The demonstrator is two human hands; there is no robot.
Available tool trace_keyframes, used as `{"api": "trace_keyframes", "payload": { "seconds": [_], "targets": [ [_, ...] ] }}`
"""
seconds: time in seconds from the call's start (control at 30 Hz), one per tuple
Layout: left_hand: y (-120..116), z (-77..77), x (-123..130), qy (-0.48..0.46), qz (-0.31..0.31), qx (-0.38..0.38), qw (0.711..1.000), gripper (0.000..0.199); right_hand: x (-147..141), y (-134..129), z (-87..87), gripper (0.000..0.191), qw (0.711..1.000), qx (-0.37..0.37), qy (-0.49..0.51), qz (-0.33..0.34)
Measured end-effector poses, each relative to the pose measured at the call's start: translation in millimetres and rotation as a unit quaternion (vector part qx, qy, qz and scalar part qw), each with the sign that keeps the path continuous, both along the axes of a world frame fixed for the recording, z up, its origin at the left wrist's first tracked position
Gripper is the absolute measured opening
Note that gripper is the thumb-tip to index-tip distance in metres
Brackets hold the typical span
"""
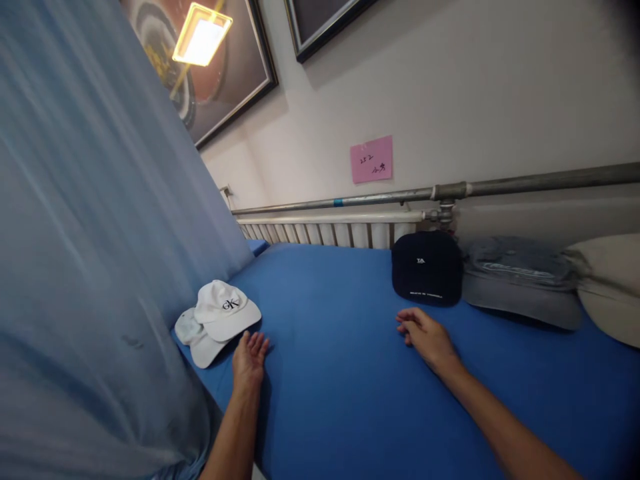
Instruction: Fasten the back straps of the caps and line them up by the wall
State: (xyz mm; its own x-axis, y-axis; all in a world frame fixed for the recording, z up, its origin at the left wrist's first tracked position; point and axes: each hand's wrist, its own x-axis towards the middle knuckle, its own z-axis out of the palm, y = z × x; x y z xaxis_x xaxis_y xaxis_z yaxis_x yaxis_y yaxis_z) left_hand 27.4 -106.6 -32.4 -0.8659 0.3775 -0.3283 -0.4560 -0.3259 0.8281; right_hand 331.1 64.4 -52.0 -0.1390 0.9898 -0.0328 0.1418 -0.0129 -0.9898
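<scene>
My left hand (249, 355) is empty, its fingers slightly curled and apart, just below a white cap (223, 310) with dark letters. That cap overlaps a second pale cap (203, 350) at the table's left side. On the right, my right hand (423, 333) has loosely bent fingers with nothing in them, in front of a dark navy cap (427, 270). Beside the navy cap lies a grey cap (523, 283), and a beige cap (613, 287) is partly cut off at the right edge.
A blue-covered table (330, 360) spreads beneath both hands. Along its back run a white radiator (345, 233) and a metal pipe (540, 181). A blue curtain (85, 233) hangs on the left. A pink note (371, 160) and framed pictures are on the wall.
</scene>
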Motion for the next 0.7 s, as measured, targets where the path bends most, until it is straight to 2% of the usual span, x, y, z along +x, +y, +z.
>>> {"api": "trace_keyframes", "payload": {
  "seconds": [0.1,0.2,0.3,0.43,0.57,0.7],
  "targets": [
    [-15,5.4,-25,0.015,0.06,-0.007,0.998,0.004,0,0,1.0,0.014,1.0,0.002,-0.008,0.004],
    [-19,10.2,-37,0.011,0.078,-0.017,0.997,0.004,2,-2,2.4,0.015,1.0,0.004,-0.012,0.007],
    [-16,14.2,-44,-0.004,0.088,-0.037,0.995,0.013,4,-6,3.2,0.016,1.0,0.005,-0.014,0.006],
    [-17,20.9,-50,-0.017,0.078,-0.047,0.996,0.021,6,-10,3.5,0.015,1.0,0.004,-0.012,0.007],
    [-23,28.4,-54,-0.028,0.052,-0.042,0.997,0.021,7,-12,3.1,0.016,1.0,0.003,-0.008,0.007],
    [-21,33.3,-61,-0.025,0.056,-0.048,0.997,0.018,7,-12,2.4,0.015,1.0,0.004,0.001,0.008]
  ]
}}
